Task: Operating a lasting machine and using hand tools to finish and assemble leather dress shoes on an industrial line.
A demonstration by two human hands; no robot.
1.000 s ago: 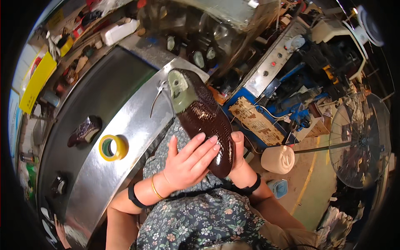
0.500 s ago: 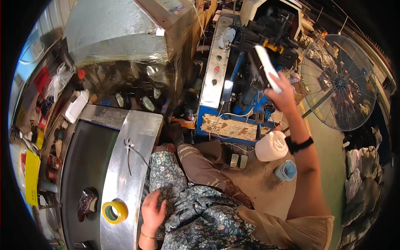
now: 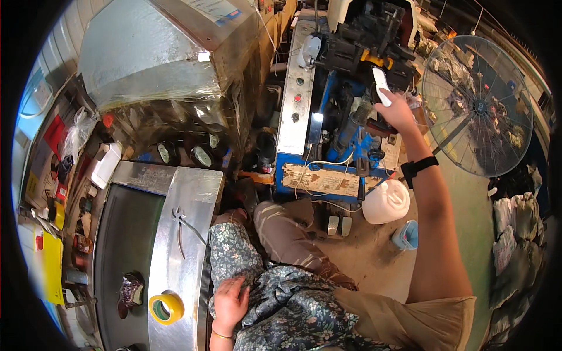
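Note:
My right hand (image 3: 399, 112), its arm stretched forward, is closed on the near end of a shoe (image 3: 381, 83). The shoe's long white underside shows, while its dark side is mostly hidden. It is held close to the black head of a blue machine (image 3: 372, 36); whether they touch, I cannot tell. My left hand (image 3: 230, 299) lies on the dark floral apron (image 3: 235, 243) over my lap, fingers loosely stretched and holding nothing. To its left, a roll of yellow tape (image 3: 166, 308) rests on a metal ledge (image 3: 184, 234). Beyond that, a dark shoe (image 3: 130, 294) lies on a black conveyor belt (image 3: 130, 234).
A panel with buttons (image 3: 297, 105) runs along the machine's left side. On the floor stand a white jug (image 3: 386, 202), a blue bucket (image 3: 405, 235) and foot pedals (image 3: 339, 226). The large fan (image 3: 479, 106) is at right. A metal cabinet (image 3: 146, 52) covers several shoes at left.
My right hand has carried the shoe forward, nearer the machine head, and the shoe has turned somewhat. The left hand has settled lower on the apron. The whole view has shifted slightly.

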